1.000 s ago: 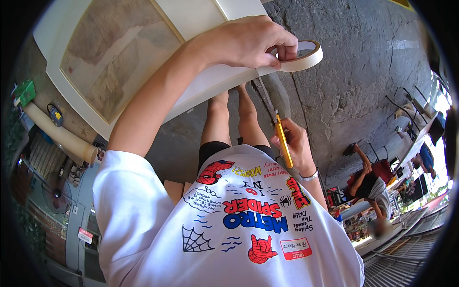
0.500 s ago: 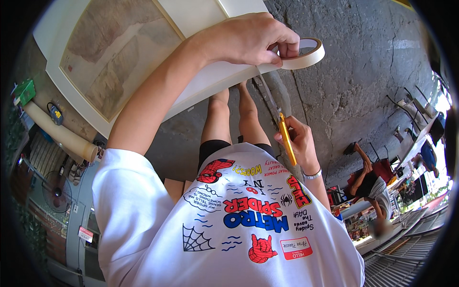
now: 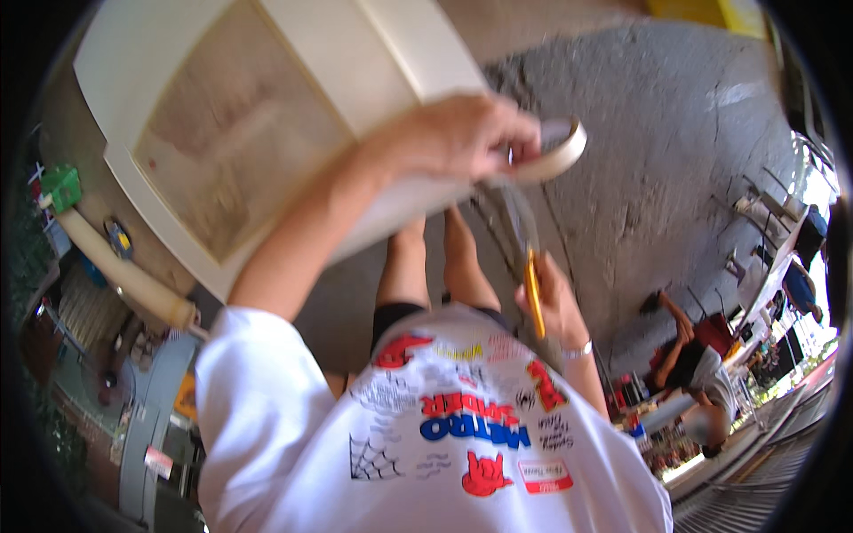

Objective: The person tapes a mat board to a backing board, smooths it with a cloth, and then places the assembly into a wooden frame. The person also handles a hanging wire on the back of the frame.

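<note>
Left fingers (image 3: 526, 135) pinch a cream tape ring (image 3: 562, 162); right fingers (image 3: 551, 286) grip a slim yellow-handled blade (image 3: 533, 282)

And here's the left hand (image 3: 471, 138) out front, pinching, forearm (image 3: 320, 222) slanting inward; right hand (image 3: 554, 298) (lower, well back) curled into a grip!

The roll of tape (image 3: 563, 162) looks like smooth matt paper, the cutter handle (image 3: 534, 298) glossy plastic and the blade (image 3: 521, 218), though too blurred to be sure, bare metal, while the bordered board (image 3: 342, 53) seems smooth and matt, the T-shirt (image 3: 426, 453) matt cloth, and the floor (image 3: 640, 169) rough, cracked concrete.
</note>
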Action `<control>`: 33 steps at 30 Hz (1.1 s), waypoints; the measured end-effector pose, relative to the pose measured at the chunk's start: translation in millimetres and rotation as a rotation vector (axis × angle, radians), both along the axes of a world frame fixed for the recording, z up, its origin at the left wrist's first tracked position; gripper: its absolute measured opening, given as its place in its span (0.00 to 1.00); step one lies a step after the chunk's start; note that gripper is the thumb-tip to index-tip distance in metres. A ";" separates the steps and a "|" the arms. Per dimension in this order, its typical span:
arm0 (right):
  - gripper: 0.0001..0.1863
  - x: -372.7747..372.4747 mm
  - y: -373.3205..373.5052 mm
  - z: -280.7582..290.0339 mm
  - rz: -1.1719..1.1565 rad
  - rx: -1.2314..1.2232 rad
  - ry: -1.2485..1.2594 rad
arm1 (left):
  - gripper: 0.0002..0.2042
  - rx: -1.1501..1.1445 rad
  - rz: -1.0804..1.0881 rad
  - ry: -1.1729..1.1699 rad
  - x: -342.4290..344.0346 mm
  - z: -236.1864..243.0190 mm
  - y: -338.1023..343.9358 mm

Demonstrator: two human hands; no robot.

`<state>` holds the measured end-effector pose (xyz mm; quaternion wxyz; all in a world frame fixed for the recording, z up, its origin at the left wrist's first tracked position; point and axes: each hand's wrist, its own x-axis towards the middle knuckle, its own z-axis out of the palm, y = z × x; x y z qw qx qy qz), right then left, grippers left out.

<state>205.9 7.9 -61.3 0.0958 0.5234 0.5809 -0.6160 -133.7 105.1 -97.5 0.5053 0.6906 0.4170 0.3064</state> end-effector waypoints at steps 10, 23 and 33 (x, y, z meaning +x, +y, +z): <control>0.12 -52.6 110.1 2.8 -0.147 0.943 -0.175 | 0.18 -0.153 0.644 -0.658 -36.0 87.3 -19.4; 0.17 -270.5 266.6 -18.0 0.383 1.607 0.115 | 0.12 0.445 0.741 0.667 -192.0 67.5 122.9; 0.15 -244.1 253.8 19.8 -0.697 1.305 0.445 | 0.14 0.303 0.884 0.113 -169.5 59.1 125.9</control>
